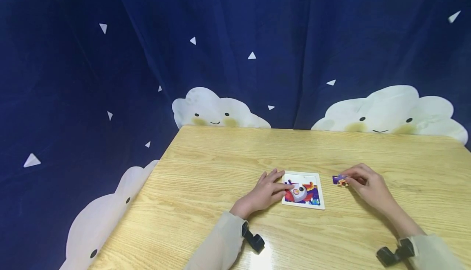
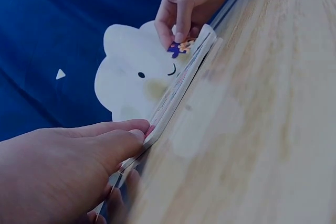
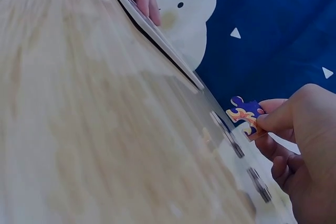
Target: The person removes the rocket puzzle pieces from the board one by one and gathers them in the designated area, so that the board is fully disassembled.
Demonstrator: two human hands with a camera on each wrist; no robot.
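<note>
A jigsaw puzzle in a shallow white frame (image 1: 321,194) lies on the table, with part of a colourful character picture (image 1: 301,193) filled in and a pale area along its top. My left hand (image 1: 265,192) rests at the frame's left side, its fingers extended and the index finger reaching over the picture. To the right of the frame, my right hand (image 1: 371,187) pinches a purple and orange puzzle piece (image 3: 245,114) between thumb and fingers. Two more puzzle pieces, a nearer one (image 3: 259,185) and a farther one (image 3: 229,136), lie flat on the table beside that hand.
The wooden table (image 1: 206,163) extends around the puzzle on all sides. Behind it hangs a dark blue curtain (image 1: 228,12) with white triangles and smiling clouds. Each wrist wears a black camera mount, such as the left mount (image 1: 254,239).
</note>
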